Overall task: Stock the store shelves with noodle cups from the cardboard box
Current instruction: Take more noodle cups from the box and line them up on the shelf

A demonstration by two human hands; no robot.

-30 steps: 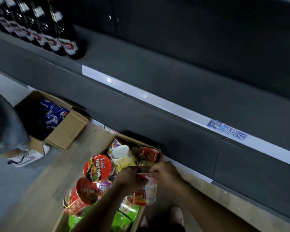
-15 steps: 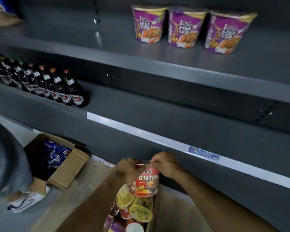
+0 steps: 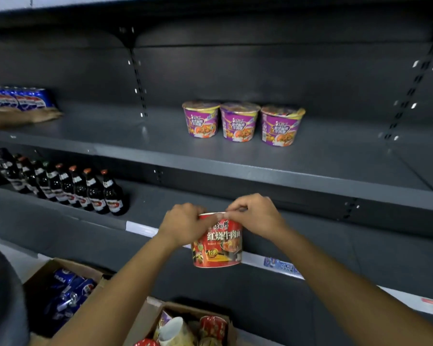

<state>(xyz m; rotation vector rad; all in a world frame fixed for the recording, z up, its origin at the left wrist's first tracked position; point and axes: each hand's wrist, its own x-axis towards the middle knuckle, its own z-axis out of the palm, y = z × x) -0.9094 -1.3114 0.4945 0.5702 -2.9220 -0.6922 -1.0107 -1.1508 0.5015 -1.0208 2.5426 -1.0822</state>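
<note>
A: Dark grey metal shelving [image 3: 335,158] fills the wall. What's stocked on it?
B: Three purple noodle cups [image 3: 239,122] side by side on the upper shelf, and one row of dark glass bottles [image 3: 85,191] lower left.
A: And the hands?
B: Left hand [image 3: 183,224] and right hand [image 3: 256,216] both curl tightly round the rim of one red noodle cup [image 3: 218,245]. It hangs upright between them, in front of the lower shelf's edge, above the open cardboard box [image 3: 148,318] of cups

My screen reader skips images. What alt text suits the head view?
Left hand and right hand grip a red noodle cup at its rim, before dark grey store shelves. Three purple noodle cups stand in a row on the upper shelf; dark bottles line a lower shelf at left, and a cardboard box of cups sits below.
</note>
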